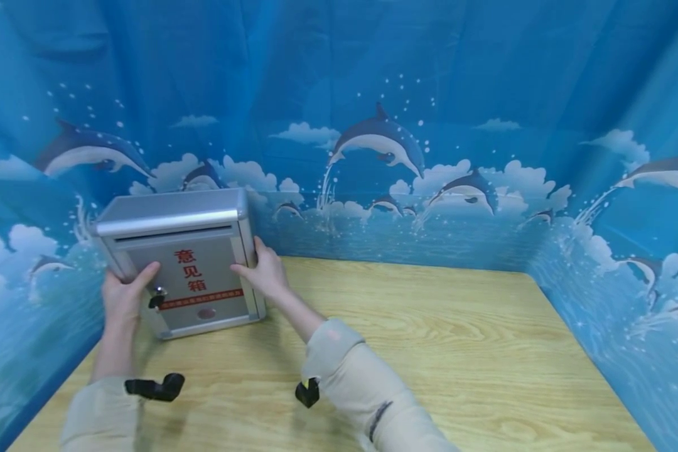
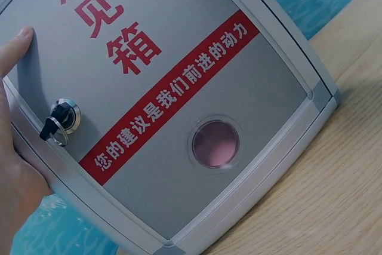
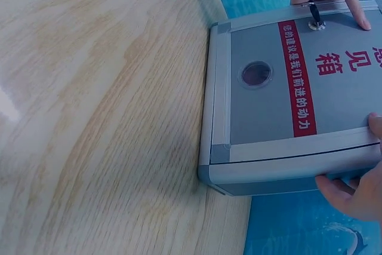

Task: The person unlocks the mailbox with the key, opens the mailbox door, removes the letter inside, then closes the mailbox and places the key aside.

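A silver metal suggestion box (image 1: 215,251) with red lettering is held between both hands at the left of the table, tilted a little in the head view. My left hand (image 1: 125,298) grips its left side, the thumb lying on the front panel near the lock with its key (image 2: 61,119). On the opposite side my right hand (image 1: 267,271) grips the edge, thumb on the front and fingers round the side wall. A red strip (image 2: 173,97) and a round window (image 2: 215,143) mark the lower front. The bottom edge is close over the table.
A light wood-grain table (image 1: 429,339) extends to the right of the box. Blue dolphin-print curtains (image 1: 486,75) surround it at the back and sides. Dark straps with small black camera mounts (image 1: 155,387) stick out from the sleeves.
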Motion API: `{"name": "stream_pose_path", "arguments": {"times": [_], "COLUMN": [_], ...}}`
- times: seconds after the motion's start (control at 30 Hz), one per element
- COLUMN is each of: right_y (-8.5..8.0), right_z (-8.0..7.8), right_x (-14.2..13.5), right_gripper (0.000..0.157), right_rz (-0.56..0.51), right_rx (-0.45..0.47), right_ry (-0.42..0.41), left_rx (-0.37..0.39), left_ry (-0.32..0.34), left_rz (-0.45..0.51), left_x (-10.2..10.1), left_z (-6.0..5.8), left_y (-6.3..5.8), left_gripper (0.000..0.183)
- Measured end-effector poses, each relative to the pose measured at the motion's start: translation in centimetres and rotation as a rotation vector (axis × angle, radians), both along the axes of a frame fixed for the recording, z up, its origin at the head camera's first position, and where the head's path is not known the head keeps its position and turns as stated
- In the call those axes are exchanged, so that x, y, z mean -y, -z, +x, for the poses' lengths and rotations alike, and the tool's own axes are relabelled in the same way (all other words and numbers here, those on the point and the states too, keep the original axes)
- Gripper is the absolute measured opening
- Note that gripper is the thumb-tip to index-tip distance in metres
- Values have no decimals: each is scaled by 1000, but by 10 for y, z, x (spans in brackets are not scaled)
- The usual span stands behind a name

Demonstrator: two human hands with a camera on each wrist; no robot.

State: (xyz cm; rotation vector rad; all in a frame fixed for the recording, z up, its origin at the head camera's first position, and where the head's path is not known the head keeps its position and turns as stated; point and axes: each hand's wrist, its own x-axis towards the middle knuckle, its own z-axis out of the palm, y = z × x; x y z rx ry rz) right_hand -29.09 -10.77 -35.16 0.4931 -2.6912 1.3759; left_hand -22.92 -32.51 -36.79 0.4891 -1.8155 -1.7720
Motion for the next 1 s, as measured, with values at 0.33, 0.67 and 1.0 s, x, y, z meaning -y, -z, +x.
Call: {"name": "stream_pose_path", "arguments": {"times": [0.33,0.67,1.0], "right_y": [-1,-16,-34], "right_z": [4,3,2], "right_x": [0,-13,-33], "right_gripper": [77,78,75], "right_rz": [-68,-83,-75], "right_rx": [-7,-42,-100], "right_ry": [-12,-48,-56], "left_rx": [85,62,25], "left_ry": [-10,24,49], "left_rz": [-30,-76,-87], "left_x": [-2,-10,-28], "left_z": [5,5,7], "left_y": [-14,-30,-47], "left_gripper": [78,77,78]}}
